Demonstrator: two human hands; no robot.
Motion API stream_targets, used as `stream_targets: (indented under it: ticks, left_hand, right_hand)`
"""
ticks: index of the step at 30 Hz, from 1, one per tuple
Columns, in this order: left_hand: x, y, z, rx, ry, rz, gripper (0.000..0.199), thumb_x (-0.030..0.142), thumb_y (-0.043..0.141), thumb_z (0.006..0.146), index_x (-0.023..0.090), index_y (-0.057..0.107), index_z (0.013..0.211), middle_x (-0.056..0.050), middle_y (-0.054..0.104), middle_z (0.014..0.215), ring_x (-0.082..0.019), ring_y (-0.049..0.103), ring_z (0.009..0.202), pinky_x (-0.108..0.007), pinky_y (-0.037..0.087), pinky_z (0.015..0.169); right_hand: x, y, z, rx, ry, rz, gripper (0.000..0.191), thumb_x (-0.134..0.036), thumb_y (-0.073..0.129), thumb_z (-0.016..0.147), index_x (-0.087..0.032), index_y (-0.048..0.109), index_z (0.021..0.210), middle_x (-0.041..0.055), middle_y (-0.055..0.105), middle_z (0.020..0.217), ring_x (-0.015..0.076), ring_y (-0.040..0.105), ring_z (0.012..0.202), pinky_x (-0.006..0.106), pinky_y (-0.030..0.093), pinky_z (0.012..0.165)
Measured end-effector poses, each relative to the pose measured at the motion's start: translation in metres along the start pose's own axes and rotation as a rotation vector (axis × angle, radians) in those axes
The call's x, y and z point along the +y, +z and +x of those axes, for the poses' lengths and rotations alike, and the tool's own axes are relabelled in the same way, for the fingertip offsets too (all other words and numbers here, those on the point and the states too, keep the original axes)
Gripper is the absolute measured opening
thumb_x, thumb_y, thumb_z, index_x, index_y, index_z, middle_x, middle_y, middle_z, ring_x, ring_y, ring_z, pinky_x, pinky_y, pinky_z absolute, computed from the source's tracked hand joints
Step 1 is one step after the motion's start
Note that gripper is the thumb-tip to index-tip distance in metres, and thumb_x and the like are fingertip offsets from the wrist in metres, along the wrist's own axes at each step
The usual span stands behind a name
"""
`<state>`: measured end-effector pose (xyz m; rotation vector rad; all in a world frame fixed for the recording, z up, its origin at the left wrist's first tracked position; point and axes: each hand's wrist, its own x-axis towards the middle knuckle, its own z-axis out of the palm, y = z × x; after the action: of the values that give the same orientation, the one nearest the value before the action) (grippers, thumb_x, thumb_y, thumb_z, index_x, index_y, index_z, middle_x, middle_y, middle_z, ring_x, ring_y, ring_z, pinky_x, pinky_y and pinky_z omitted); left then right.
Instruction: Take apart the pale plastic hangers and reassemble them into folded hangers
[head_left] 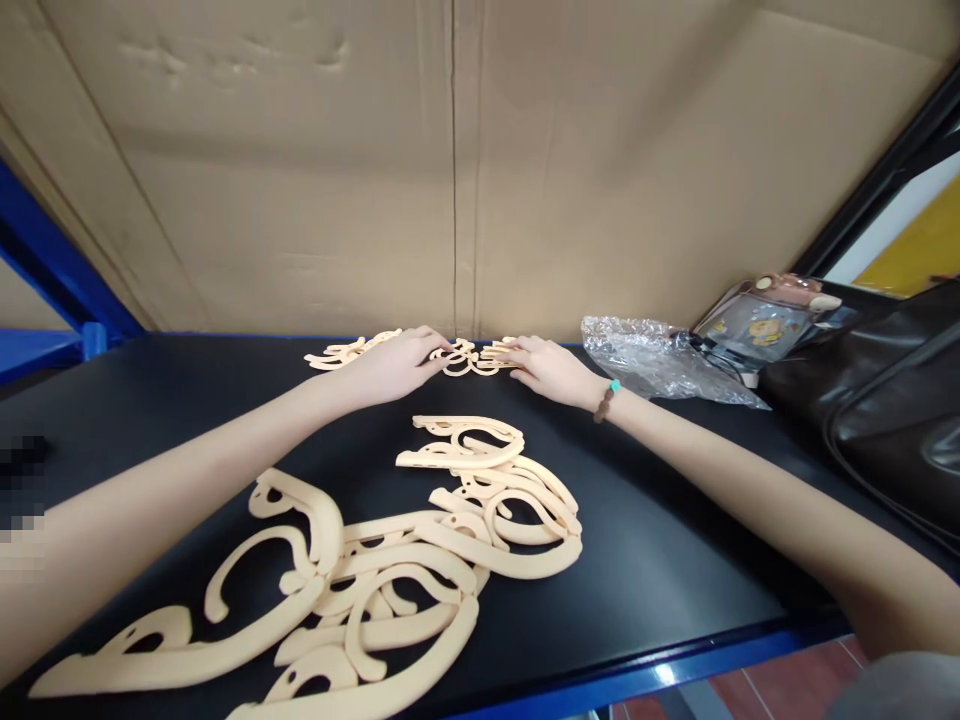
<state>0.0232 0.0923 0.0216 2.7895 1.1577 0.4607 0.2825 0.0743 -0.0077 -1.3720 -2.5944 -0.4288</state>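
Observation:
Beige plastic folding clothes hangers lie on a black tabletop. My left hand [405, 365] reaches to the far side, fingers stretched out and slightly bent. Its fingertips are at the left end of a small folding hanger [459, 357] near the cardboard. From the other side my right hand [551, 370], below a beaded bracelet [606, 400], lays its spread fingers over the right end of the hangers there. Whether those fingertips grip anything is hard to see. More hangers [345, 352] lie behind my left wrist. A large overlapping pile of hangers [420, 545] spreads toward me between my forearms.
Brown cardboard [300, 180] stands upright along the back edge. On the right are a crumpled clear plastic bag [652, 355], a clear printed pouch [765, 325] and a dark leather bag [885, 410]. A blue frame [52, 260] rises at the left.

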Motion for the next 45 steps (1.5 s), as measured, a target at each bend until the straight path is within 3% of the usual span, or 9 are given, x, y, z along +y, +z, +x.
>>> stream_targets:
  ticks: [3, 8, 12, 17, 20, 28, 34, 38, 45]
  left_hand:
    - [-0.015, -0.008, -0.022, 0.013, -0.033, 0.084, 0.045, 0.036, 0.037, 0.089, 0.013, 0.059, 0.12, -0.016, 0.056, 0.128, -0.032, 0.052, 0.119, -0.047, 0.037, 0.104]
    - [-0.041, -0.015, -0.055, 0.015, -0.344, 0.323, 0.044, 0.041, 0.051, 0.083, 0.011, 0.062, 0.114, -0.024, 0.062, 0.108, -0.044, 0.059, 0.1, -0.055, 0.047, 0.083]
    - [-0.056, -0.009, -0.062, 0.038, -0.342, 0.315, 0.036, 0.04, 0.05, 0.085, 0.02, 0.065, 0.112, -0.021, 0.064, 0.105, -0.042, 0.06, 0.101, -0.052, 0.048, 0.082]
    - [-0.032, -0.005, -0.059, 0.163, -0.155, 0.267, 0.048, 0.045, 0.038, 0.091, 0.015, 0.057, 0.125, -0.019, 0.054, 0.131, -0.038, 0.05, 0.119, -0.051, 0.04, 0.1]
    - [-0.004, -0.005, -0.058, 0.108, -0.093, 0.105, 0.05, 0.05, 0.035, 0.093, 0.016, 0.06, 0.119, -0.014, 0.059, 0.128, -0.031, 0.053, 0.117, -0.046, 0.04, 0.101]
    - [0.023, 0.011, -0.055, 0.003, -0.29, -0.304, 0.024, 0.045, 0.061, 0.077, 0.021, 0.061, 0.076, -0.005, 0.071, 0.09, -0.023, 0.063, 0.085, -0.035, 0.046, 0.081]
    - [0.028, 0.014, -0.052, -0.019, -0.307, -0.603, 0.03, 0.037, 0.075, 0.061, 0.02, 0.056, 0.076, -0.001, 0.066, 0.074, -0.019, 0.063, 0.075, -0.031, 0.047, 0.072]
    - [0.026, 0.018, -0.052, -0.058, -0.305, -0.691, 0.029, 0.041, 0.069, 0.066, 0.02, 0.056, 0.081, 0.0, 0.065, 0.071, -0.019, 0.063, 0.071, -0.031, 0.047, 0.072]
    - [0.021, 0.026, -0.053, 0.258, -0.415, -0.365, 0.039, 0.051, 0.07, 0.069, 0.021, 0.053, 0.087, -0.001, 0.063, 0.08, -0.02, 0.058, 0.071, -0.031, 0.042, 0.065]
  right_hand:
    - [0.008, 0.011, -0.004, 0.009, 0.086, -0.038, 0.031, -0.015, 0.04, 0.097, -0.012, 0.063, 0.118, 0.0141, 0.061, 0.119, 0.0219, 0.056, 0.105, 0.035, 0.043, 0.092]
    - [0.018, 0.013, -0.015, 0.028, 0.183, -0.074, 0.03, -0.016, 0.04, 0.096, -0.008, 0.066, 0.11, 0.0173, 0.063, 0.11, 0.0258, 0.057, 0.101, 0.037, 0.044, 0.088]
    - [0.005, -0.002, -0.021, 0.089, 0.195, -0.064, 0.035, -0.021, 0.042, 0.096, -0.008, 0.058, 0.125, 0.0162, 0.061, 0.117, 0.0272, 0.055, 0.105, 0.04, 0.042, 0.092]
    - [-0.034, -0.025, -0.026, 0.098, 0.018, 0.254, 0.034, -0.038, 0.046, 0.098, -0.018, 0.067, 0.114, 0.0084, 0.062, 0.116, 0.0211, 0.057, 0.107, 0.035, 0.043, 0.096]
    - [-0.054, -0.027, -0.027, 0.014, -0.046, 0.396, 0.032, -0.042, 0.052, 0.095, -0.02, 0.071, 0.107, 0.0072, 0.063, 0.114, 0.021, 0.058, 0.106, 0.036, 0.044, 0.093]
    - [-0.068, -0.011, -0.025, 0.049, 0.155, 0.556, 0.013, -0.024, 0.058, 0.09, -0.016, 0.069, 0.087, 0.0021, 0.065, 0.087, 0.0124, 0.056, 0.07, 0.025, 0.041, 0.064]
    - [-0.074, -0.012, -0.024, 0.105, 0.139, 0.529, 0.016, -0.018, 0.053, 0.092, -0.015, 0.067, 0.086, 0.0018, 0.066, 0.084, 0.0127, 0.056, 0.072, 0.025, 0.039, 0.066]
    - [-0.073, -0.012, -0.024, 0.082, 0.095, 0.559, 0.02, -0.028, 0.054, 0.094, -0.018, 0.072, 0.096, 0.0027, 0.065, 0.091, 0.0125, 0.057, 0.076, 0.025, 0.04, 0.068]
    - [-0.07, -0.008, -0.019, 0.079, 0.246, 0.707, 0.013, -0.022, 0.06, 0.088, -0.015, 0.072, 0.086, 0.0038, 0.065, 0.086, 0.0125, 0.055, 0.072, 0.026, 0.04, 0.065]
